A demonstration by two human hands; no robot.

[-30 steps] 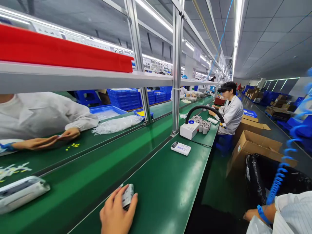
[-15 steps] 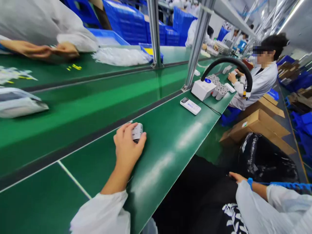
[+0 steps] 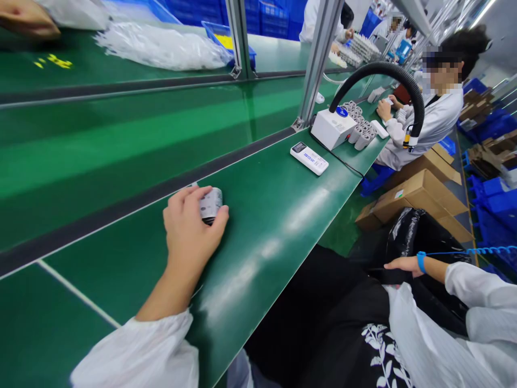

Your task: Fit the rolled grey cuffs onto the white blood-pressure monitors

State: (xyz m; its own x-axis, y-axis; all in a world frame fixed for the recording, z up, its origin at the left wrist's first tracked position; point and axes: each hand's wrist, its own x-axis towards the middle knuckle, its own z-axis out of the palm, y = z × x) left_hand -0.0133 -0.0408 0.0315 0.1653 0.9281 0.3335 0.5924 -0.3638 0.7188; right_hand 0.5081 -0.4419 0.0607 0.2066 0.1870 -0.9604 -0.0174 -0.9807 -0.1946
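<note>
Far left, top corner: a co-worker's hand (image 3: pixel 24 17) sits at the edge of view on the far bench (image 3: pixel 121 86), near scattered yellow parts (image 3: pixel 54 61) and a mound of clear plastic bags (image 3: pixel 157 47).

Near bench (image 3: pixel 258 253), left of centre: the left hand (image 3: pixel 188 229) rests close to the far edge, fingers (image 3: pixel 180 202) curled closely around a small labelled cylinder (image 3: pixel 211 205), which they hold against the bench top. The cylinder's dark end faces the wearer. It is judged light and stiff. Its smooth curved side may roll on the glossy bench, so the secure hold is around the body, as now.

Centre: a white handheld meter (image 3: pixel 309 158) lies near the far edge. Beyond it stand a white box unit (image 3: pixel 333 129) with an arched black hose (image 3: pixel 388 73) and a cluster of matching cylinders (image 3: pixel 358 132).

Right: a seated co-worker in a white coat (image 3: pixel 434 126) works at the bench end, above cardboard cartons (image 3: pixel 416 196). Lower right, the right hand (image 3: pixel 404 264), wearing a blue wrist strap (image 3: pixel 421 262), is off the bench with fingers extended, beside a black plastic bag (image 3: pixel 407 231). It shows no hold on anything.
</note>
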